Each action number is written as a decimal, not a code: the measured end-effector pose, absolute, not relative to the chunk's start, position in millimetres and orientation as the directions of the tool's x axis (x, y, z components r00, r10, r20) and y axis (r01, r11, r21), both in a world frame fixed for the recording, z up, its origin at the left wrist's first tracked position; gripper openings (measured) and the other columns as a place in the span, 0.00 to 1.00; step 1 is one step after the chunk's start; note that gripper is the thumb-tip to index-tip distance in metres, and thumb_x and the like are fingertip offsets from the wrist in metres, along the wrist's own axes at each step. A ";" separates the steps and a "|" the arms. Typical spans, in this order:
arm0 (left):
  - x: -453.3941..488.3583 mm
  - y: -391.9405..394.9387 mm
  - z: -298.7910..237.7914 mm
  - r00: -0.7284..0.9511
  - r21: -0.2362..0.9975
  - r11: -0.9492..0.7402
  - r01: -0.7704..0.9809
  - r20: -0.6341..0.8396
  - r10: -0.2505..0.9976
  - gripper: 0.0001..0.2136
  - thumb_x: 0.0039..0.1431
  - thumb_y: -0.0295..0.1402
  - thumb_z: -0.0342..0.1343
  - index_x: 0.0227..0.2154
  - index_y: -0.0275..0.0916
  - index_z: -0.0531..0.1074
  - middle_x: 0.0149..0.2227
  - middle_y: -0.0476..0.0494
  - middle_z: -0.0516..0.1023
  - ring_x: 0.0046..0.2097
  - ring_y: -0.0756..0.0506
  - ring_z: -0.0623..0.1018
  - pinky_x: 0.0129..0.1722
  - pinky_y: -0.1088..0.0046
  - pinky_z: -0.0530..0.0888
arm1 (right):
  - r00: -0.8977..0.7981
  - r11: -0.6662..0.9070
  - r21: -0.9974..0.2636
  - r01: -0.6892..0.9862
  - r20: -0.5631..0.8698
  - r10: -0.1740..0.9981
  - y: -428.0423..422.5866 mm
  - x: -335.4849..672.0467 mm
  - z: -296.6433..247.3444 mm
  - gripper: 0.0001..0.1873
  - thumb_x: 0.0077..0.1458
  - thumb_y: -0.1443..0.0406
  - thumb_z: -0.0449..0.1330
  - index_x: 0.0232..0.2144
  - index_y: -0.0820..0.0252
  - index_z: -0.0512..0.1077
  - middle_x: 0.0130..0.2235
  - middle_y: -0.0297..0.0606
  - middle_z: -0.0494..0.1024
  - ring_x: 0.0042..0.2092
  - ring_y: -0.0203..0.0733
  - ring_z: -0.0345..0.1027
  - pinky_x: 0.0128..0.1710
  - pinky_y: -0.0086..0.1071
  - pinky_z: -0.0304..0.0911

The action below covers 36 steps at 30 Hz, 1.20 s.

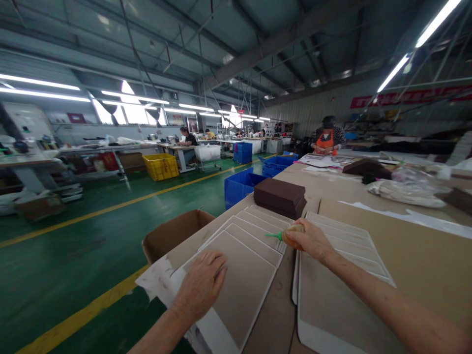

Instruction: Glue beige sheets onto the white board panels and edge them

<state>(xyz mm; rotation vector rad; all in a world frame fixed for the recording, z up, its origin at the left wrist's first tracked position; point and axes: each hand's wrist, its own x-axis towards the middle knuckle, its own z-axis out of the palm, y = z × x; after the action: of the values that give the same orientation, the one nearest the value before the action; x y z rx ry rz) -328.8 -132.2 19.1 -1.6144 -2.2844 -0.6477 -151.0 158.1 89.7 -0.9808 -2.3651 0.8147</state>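
Note:
My right hand (308, 238) is closed around an amber squeeze bottle (292, 236) whose thin green nozzle points left. It is above overlapping taupe panels (239, 270) with pale borders, fanned out along the table's left side. On the nearest of these panels lies my left hand (202, 282), its fingers slightly bent over the surface and nothing visible in them. Under my right forearm is a second group of similar panels (332, 300). A stack of dark brown rectangular pieces (280, 194) stands just beyond the fanned panels.
The table (275, 309) runs away from me. Beside its left edge are an open cardboard box (173, 231) and blue crates (239, 187). A plastic-wrapped bundle (405, 189) lies at the right. A person in an orange apron (325, 140) is at the far end.

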 end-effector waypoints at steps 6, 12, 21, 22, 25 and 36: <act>-325.2 -133.4 20.7 -0.371 0.225 0.300 0.927 0.441 0.817 0.10 0.69 0.31 0.48 0.48 0.40 0.72 0.50 0.41 0.72 0.53 0.40 0.71 0.58 0.53 0.69 | -0.671 0.610 -0.641 0.465 0.194 0.715 157.4 -188.4 89.3 0.08 0.52 0.59 0.64 0.33 0.56 0.71 0.30 0.33 0.75 0.35 0.44 0.69 0.32 0.32 0.54; -324.8 -132.2 21.9 -0.386 0.252 0.303 0.919 0.431 0.815 0.10 0.68 0.30 0.48 0.48 0.40 0.71 0.49 0.42 0.72 0.52 0.41 0.70 0.57 0.54 0.69 | -0.674 0.613 -0.640 0.463 0.194 0.713 147.3 -227.0 92.0 0.09 0.51 0.60 0.65 0.32 0.56 0.70 0.29 0.33 0.74 0.33 0.43 0.68 0.31 0.31 0.52; -323.8 -133.5 22.9 -0.395 0.268 0.304 0.914 0.425 0.814 0.10 0.66 0.29 0.49 0.47 0.42 0.72 0.51 0.42 0.73 0.53 0.40 0.71 0.58 0.53 0.70 | -0.697 0.618 -0.682 0.392 0.218 0.683 133.8 -279.6 95.4 0.09 0.49 0.62 0.66 0.30 0.57 0.70 0.29 0.35 0.73 0.34 0.44 0.66 0.31 0.32 0.51; -323.9 -133.5 23.2 -0.395 0.267 0.304 0.915 0.428 0.813 0.10 0.66 0.29 0.50 0.47 0.42 0.72 0.51 0.42 0.73 0.53 0.40 0.71 0.58 0.52 0.70 | -0.692 0.606 -0.698 0.381 0.219 0.688 132.9 -284.7 94.9 0.09 0.48 0.62 0.67 0.29 0.57 0.69 0.29 0.35 0.72 0.34 0.44 0.66 0.31 0.32 0.51; -323.7 -133.4 23.6 -0.395 0.259 0.307 0.916 0.433 0.810 0.10 0.66 0.29 0.50 0.47 0.42 0.72 0.50 0.42 0.73 0.53 0.40 0.71 0.58 0.52 0.70 | -0.674 0.528 -0.783 0.327 0.198 0.712 131.0 -296.8 91.3 0.12 0.44 0.64 0.69 0.28 0.58 0.69 0.28 0.35 0.71 0.35 0.44 0.66 0.32 0.32 0.53; -324.7 -132.3 21.2 -0.370 0.235 0.291 0.927 0.468 0.803 0.11 0.67 0.30 0.49 0.48 0.39 0.72 0.50 0.40 0.74 0.53 0.39 0.72 0.57 0.51 0.71 | -0.726 -0.080 -0.995 -0.063 -0.010 0.688 153.7 -203.4 100.4 0.21 0.51 0.52 0.56 0.42 0.59 0.70 0.39 0.45 0.77 0.29 0.40 0.67 0.16 0.25 0.43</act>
<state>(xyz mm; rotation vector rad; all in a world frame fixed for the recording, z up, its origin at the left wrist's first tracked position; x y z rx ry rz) -324.7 -132.3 21.2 -1.5847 -2.3018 -0.6920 -203.4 153.7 100.4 -0.6776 -1.6726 1.8593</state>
